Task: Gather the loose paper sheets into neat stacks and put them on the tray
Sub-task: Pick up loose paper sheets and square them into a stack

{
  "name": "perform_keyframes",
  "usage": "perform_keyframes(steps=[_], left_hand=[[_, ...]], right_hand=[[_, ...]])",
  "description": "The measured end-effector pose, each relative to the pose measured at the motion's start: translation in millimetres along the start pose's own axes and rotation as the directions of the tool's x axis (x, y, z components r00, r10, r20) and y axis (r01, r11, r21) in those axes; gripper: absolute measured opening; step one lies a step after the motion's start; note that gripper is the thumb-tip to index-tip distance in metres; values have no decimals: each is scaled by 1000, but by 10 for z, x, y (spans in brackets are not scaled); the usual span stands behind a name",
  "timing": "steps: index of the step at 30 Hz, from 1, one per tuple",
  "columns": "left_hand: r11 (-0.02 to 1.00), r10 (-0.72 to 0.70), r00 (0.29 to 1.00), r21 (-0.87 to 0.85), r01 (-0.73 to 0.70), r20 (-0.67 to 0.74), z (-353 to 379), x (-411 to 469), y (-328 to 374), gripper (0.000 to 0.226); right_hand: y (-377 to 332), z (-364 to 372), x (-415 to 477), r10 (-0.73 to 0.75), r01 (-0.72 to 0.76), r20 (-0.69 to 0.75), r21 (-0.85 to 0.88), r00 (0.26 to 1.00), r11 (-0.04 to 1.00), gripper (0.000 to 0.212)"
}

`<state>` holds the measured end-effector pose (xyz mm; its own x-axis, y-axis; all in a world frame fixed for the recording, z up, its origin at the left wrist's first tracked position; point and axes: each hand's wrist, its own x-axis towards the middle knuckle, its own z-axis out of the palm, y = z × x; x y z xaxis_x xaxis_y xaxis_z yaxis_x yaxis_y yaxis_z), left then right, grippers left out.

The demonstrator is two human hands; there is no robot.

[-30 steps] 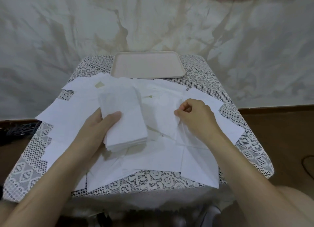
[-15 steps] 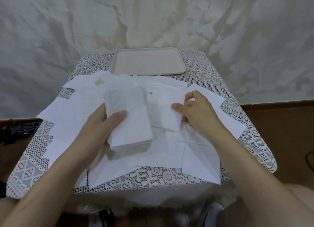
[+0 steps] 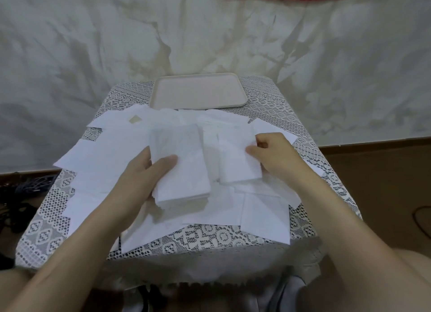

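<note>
Left grip (image 3: 144, 171) holds the stack (image 3: 184, 171) at frame ctr, thumb on top, fingers under, raised slightly over the paper-strewn table (image 3: 210, 239). Right grip (image 3: 272, 157) pinches one sheet (image 3: 235, 157) just right of the stack, thumb & forefinger closed on its right edge. Tray (image 3: 198, 92) sits at upper ctr, no stack on it yet. Other loose sheets (image 3: 100, 153) lie spread to the left & bottom.

Likely step: add the pinched sheet to the stack. To do it well, the person should bring it over flat, match corners w/ the top sheet, then clamp w/ the left thumb before letting go, since thin paper prob. slides & curls.
</note>
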<state>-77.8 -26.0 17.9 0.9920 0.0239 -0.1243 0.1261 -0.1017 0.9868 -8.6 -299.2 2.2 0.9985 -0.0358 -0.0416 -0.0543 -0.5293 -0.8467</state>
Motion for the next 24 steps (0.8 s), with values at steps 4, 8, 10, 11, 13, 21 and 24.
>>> perform_keyframes(steps=[4, 8, 10, 11, 13, 21, 24], left_hand=[[1000, 14, 1000, 3, -14, 17, 50, 1, 9, 28], [1000, 12, 999, 9, -13, 45, 104, 11, -1, 30], [1000, 10, 999, 3, -10, 44, 121, 15, -9, 31], [1000, 14, 999, -2, -14, 44, 126, 19, -13, 32], [1000, 28, 998, -9, -28, 48, 130, 15, -7, 35], [999, 43, 999, -9, -43, 13, 21, 43, -4, 30], [999, 41, 999, -1, -41, 0, -15, 57, -2, 26]], right_hand=[[62, -187, 10, 16, -20, -30, -143, 999, 990, 30], [176, -285, 6, -56, 17, -99, -356, 994, 934, 31], [206, -285, 12, -52, 10, -88, -422, 995, 906, 40], [199, -284, 15, -42, 4, -77, -436, 996, 900, 45], [171, -273, 17, -22, -4, -53, -442, 998, 897, 48], [57, -159, 59, -40, 16, -40, -472, 998, 881, 45], [22, -100, 71, -58, 30, -52, -431, 997, 902, 45]])
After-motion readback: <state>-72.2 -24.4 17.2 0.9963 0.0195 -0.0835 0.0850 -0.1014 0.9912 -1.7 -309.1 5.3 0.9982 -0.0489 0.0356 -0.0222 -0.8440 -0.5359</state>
